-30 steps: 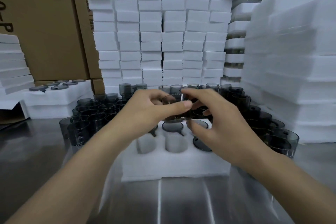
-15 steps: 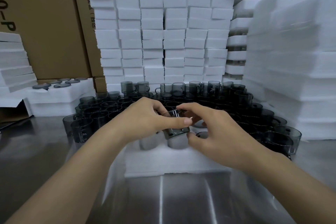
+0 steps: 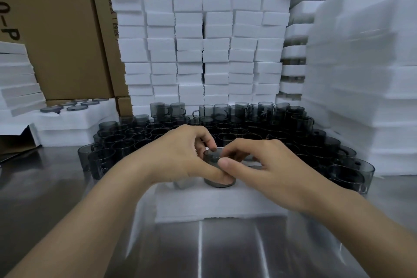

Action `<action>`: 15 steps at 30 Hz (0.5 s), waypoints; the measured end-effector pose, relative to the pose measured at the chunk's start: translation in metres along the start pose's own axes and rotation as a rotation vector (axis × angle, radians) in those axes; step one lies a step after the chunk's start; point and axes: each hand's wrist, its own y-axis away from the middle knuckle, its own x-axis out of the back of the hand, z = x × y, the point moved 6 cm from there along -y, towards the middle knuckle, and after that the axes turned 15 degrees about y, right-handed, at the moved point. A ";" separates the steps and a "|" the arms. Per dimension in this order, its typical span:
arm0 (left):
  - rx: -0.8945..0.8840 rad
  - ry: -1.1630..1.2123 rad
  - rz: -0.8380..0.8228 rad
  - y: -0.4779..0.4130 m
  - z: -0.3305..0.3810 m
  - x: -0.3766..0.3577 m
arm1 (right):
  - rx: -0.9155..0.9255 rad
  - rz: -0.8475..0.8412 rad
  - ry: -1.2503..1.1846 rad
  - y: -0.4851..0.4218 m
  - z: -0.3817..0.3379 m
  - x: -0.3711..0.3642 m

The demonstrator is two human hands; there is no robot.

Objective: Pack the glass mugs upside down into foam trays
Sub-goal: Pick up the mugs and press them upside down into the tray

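A smoky grey glass mug (image 3: 217,168) stands upside down over a hole in the front row of the white foam tray (image 3: 221,204) on the steel table. My left hand (image 3: 180,156) grips its left side with thumb and fingers. My right hand (image 3: 261,165) pinches its top rim and right side. My hands hide most of the tray's other holes; one empty hole (image 3: 184,184) shows under my left hand. A large crowd of upright grey mugs (image 3: 237,128) stands behind the tray.
Stacks of white foam blocks (image 3: 198,47) wall the back, with taller foam tray stacks (image 3: 365,74) on the right. Packed foam trays (image 3: 74,115) lie at the left, in front of cardboard boxes (image 3: 56,29). Bare steel table (image 3: 203,250) lies nearest me.
Both hands have lowered the mug from above the tray down onto a front-row hole, turned base up. The view has tilted down slightly.
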 end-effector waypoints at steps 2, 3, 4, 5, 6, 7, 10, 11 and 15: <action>-0.011 0.003 0.002 0.000 0.001 -0.003 | -0.006 0.007 0.002 -0.001 0.000 -0.004; -0.009 0.002 -0.012 0.001 0.000 -0.005 | -0.007 0.009 -0.001 -0.001 0.000 -0.005; -0.003 -0.005 -0.034 0.001 0.000 -0.006 | -0.011 0.003 0.001 -0.002 0.001 -0.006; 0.011 -0.014 -0.065 0.002 -0.002 -0.005 | -0.017 -0.009 0.012 -0.002 0.002 -0.006; 0.032 -0.019 -0.103 0.004 -0.002 -0.004 | -0.019 -0.022 0.034 -0.001 0.002 -0.007; 0.055 -0.018 -0.138 0.005 -0.003 -0.001 | -0.017 -0.032 0.060 -0.001 0.002 -0.008; 0.115 0.032 -0.153 0.007 -0.005 0.009 | 0.001 -0.034 0.114 0.000 0.000 -0.009; 0.115 0.045 -0.117 0.005 -0.006 0.013 | 0.004 -0.028 0.105 0.000 0.000 -0.009; 0.024 0.101 0.025 -0.004 -0.008 0.016 | -0.037 -0.029 0.007 -0.003 0.005 -0.011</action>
